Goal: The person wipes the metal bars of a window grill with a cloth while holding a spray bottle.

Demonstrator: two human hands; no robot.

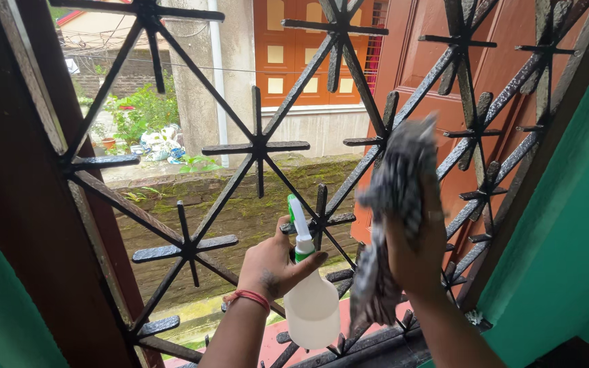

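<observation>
From the head camera I looked down through the black iron window grille point(260, 146), its bars crossing in star shapes, with a mossy wall point(240, 204) and a yard beyond.

My left hand point(274, 266) was wrapped shut around the neck of a pale plastic spray bottle point(311, 307), one finger stretched toward the green and white nozzle point(298, 225). The bottle hung low, just near side of the bars, nozzle pointing up and out.

My right hand point(414, 255) was bunched tight on a grey patterned cloth point(393, 204), pressing it against the diagonal bars to the right of the bottle. The cloth was blurred, so I judged it was in motion, and a long tail of it dangled down beside the bottle.

As I saw it, the loose tail could snag on a pointed star tip if I swept too fast. My grip on the bottle was high and thin; a wet neck might have let it slip through the gap onto the sill point(376, 344) or outside. Spray aimed past the bars would simply have been lost to the yard.
</observation>
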